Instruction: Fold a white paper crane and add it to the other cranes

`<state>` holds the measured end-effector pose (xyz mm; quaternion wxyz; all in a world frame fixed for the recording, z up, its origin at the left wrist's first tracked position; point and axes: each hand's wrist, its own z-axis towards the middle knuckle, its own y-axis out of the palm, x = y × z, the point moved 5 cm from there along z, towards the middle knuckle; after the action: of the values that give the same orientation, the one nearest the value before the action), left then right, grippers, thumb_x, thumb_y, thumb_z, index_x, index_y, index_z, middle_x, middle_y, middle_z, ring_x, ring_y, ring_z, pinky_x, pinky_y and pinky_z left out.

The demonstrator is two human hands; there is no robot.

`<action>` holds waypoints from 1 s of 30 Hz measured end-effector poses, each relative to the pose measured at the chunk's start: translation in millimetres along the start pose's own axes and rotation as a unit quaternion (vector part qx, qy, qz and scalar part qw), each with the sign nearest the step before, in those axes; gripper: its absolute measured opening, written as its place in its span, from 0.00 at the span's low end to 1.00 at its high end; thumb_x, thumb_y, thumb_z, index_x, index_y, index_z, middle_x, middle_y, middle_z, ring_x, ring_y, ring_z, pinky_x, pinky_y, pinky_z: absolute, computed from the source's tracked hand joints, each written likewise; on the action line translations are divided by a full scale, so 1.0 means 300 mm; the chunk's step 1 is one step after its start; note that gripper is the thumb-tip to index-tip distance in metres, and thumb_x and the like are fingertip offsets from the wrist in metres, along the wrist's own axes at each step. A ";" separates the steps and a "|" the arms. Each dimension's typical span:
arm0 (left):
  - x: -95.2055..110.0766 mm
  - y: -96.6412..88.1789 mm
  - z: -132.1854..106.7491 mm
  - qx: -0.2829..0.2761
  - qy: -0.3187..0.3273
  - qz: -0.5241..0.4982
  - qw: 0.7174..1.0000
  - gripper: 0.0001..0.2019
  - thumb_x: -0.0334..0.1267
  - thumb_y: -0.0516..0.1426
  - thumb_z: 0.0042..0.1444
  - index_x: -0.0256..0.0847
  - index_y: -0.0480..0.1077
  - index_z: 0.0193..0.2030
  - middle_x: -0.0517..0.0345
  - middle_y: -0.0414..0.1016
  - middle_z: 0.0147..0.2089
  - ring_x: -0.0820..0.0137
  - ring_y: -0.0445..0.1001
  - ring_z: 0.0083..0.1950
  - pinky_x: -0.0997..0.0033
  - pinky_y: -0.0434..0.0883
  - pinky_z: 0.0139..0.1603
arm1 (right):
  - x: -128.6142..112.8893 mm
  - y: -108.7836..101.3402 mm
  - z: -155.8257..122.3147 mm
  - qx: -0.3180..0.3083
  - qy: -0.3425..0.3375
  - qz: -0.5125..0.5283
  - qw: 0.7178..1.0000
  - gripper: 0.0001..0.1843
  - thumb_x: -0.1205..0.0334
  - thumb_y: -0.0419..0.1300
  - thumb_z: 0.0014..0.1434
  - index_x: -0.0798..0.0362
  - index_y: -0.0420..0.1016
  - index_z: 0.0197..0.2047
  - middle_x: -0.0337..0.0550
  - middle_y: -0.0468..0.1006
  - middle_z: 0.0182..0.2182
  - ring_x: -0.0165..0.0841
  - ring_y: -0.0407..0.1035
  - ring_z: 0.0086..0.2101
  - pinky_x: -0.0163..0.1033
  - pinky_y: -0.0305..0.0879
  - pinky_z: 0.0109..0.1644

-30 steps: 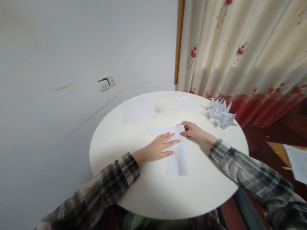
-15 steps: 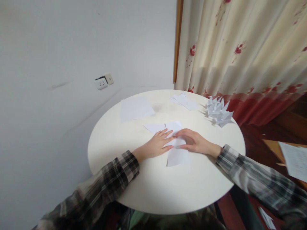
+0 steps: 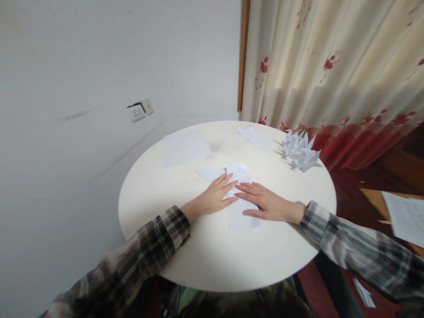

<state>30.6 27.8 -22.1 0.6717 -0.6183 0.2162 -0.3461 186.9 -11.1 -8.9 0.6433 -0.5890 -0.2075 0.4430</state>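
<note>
A folded white paper sheet (image 3: 240,215) lies in the middle of the round white table (image 3: 212,260). My left hand (image 3: 213,197) rests flat on its left part, fingers stretched out. My right hand (image 3: 266,204) lies flat on its right part, fingers extended and pointing left, fingertips close to those of the left hand. Both hands press on the paper. Plaid sleeves cover both forearms.
A flat white sheet (image 3: 185,148) lies at the table's far left, smaller paper pieces (image 3: 253,137) at the far middle, and a pile of folded paper figures (image 3: 300,152) at the far right. A wall socket (image 3: 137,110) is on the wall; a flowered curtain (image 3: 331,70) hangs at right. More paper (image 3: 402,218) lies off the table at right.
My right hand moved from the paper's top right corner down onto the paper and flattened out. The top flap now lies folded down. My left hand stayed on the paper.
</note>
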 end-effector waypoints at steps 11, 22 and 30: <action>0.000 0.009 0.004 -0.004 0.004 0.015 1.000 0.31 0.57 0.43 0.60 0.40 0.50 0.64 0.47 0.44 0.68 0.56 0.39 0.68 0.57 0.45 0.64 | -0.009 0.012 -0.007 -0.018 0.008 -0.017 1.000 0.33 0.45 0.48 0.60 0.49 0.48 0.65 0.50 0.47 0.64 0.41 0.41 0.63 0.55 0.42 0.63; -0.008 0.010 0.007 0.009 0.013 0.042 0.999 0.31 0.57 0.41 0.61 0.40 0.49 0.64 0.47 0.44 0.68 0.57 0.39 0.68 0.58 0.44 0.64 | -0.028 0.001 -0.041 -0.056 -0.012 -0.010 0.998 0.36 0.44 0.48 0.60 0.49 0.44 0.66 0.50 0.41 0.65 0.41 0.36 0.64 0.56 0.38 0.64; -0.017 0.004 0.009 -0.006 0.007 0.033 0.999 0.31 0.57 0.41 0.60 0.39 0.48 0.64 0.46 0.42 0.68 0.56 0.38 0.69 0.56 0.44 0.64 | -0.035 -0.009 -0.051 -0.069 -0.016 0.000 0.998 0.39 0.44 0.50 0.59 0.48 0.39 0.67 0.50 0.40 0.66 0.42 0.37 0.64 0.56 0.36 0.64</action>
<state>29.5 33.2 -23.7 0.6777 -0.6124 0.2425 -0.3269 194.5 -28.2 -7.1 0.5978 -0.6246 -0.2474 0.4374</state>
